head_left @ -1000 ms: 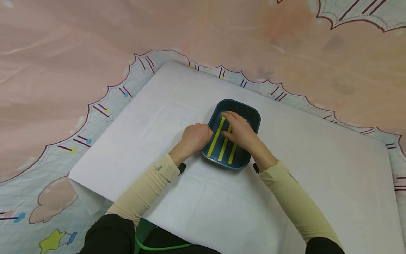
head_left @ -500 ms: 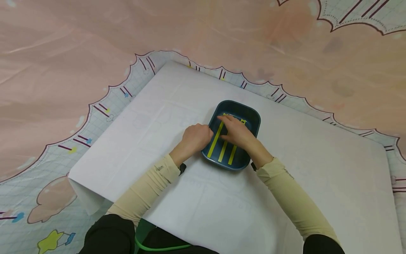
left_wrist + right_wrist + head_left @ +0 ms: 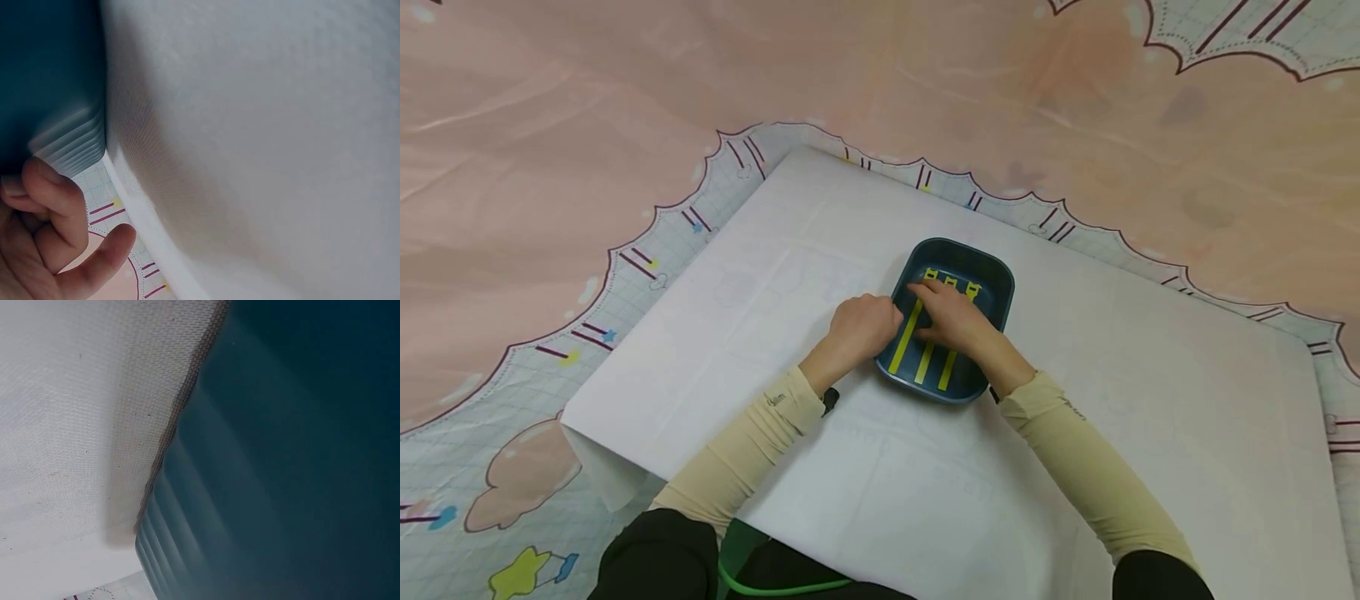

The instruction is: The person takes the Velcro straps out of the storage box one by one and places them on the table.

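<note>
A dark blue plastic basin (image 3: 967, 255) with rounded corners stands on the white surface. Three yellow strips (image 3: 903, 343) with notched far ends lie side by side on its floor. My left hand (image 3: 867, 323) grips the basin's left rim; in the left wrist view its curled fingers (image 3: 62, 194) lie against the ribbed wall. Over the strips is my right hand (image 3: 953, 317), thumb and forefinger apart, fingertips near the left strip. It covers the middle parts of the other two. Only the basin's ribbed outer wall (image 3: 275, 469) shows in the right wrist view, without the hand.
A white cloth-covered table (image 3: 1150, 400) extends around the basin, its near left corner hanging over. Beyond it spreads a patterned sheet (image 3: 850, 67) in pink and pale blue. A green rim (image 3: 790, 588) shows at the near edge below the table.
My right hand has drawn back toward me and slightly left over the basin, uncovering the strips' notched far ends. The left hand stays at the rim.
</note>
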`<state>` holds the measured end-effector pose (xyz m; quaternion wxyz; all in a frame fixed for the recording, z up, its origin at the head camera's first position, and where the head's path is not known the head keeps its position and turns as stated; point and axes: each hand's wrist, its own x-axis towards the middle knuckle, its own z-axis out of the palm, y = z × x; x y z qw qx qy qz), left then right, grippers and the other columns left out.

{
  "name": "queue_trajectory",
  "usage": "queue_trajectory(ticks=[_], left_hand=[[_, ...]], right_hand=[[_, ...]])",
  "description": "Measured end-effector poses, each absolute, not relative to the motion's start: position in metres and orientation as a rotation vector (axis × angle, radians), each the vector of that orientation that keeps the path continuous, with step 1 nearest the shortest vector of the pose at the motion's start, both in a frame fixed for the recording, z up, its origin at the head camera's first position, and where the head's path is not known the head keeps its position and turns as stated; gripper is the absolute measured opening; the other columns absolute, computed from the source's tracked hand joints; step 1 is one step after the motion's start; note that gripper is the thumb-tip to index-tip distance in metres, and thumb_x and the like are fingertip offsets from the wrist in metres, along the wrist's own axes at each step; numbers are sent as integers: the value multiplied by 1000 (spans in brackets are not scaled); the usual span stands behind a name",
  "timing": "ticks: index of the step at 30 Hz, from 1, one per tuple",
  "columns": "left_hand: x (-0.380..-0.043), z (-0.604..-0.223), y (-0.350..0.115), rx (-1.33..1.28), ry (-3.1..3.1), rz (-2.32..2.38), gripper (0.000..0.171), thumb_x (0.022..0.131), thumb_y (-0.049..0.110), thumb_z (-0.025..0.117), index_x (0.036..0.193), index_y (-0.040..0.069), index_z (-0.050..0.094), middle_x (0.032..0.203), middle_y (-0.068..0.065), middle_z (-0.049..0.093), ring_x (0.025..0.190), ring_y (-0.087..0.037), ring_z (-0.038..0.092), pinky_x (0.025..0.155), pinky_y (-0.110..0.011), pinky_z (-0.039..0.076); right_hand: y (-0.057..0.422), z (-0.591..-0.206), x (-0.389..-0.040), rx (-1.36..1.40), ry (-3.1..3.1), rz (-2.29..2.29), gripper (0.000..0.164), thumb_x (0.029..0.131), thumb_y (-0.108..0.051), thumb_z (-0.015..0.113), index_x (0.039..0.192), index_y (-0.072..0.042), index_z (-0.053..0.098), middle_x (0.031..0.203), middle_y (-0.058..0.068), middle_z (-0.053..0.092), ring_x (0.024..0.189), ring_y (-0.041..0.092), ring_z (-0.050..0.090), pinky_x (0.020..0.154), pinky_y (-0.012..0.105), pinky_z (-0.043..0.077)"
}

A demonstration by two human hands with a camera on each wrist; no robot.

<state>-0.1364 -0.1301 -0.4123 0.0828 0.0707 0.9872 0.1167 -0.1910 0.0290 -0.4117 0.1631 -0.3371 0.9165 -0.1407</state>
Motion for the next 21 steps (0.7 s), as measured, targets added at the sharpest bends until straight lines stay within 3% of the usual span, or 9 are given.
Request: queue_trajectory(ticks=[21], left_hand=[[-136,-410,-129,210,2944,329,40,103,23,44,68,9,56,59,-3,49,50,-17,47,47,-31,41]], right_hand=[[22,-412,-191,-1019,2637,-305,56,84,-20,79,131,-3,55,136,19,53,122,34,52,101,51,41]])
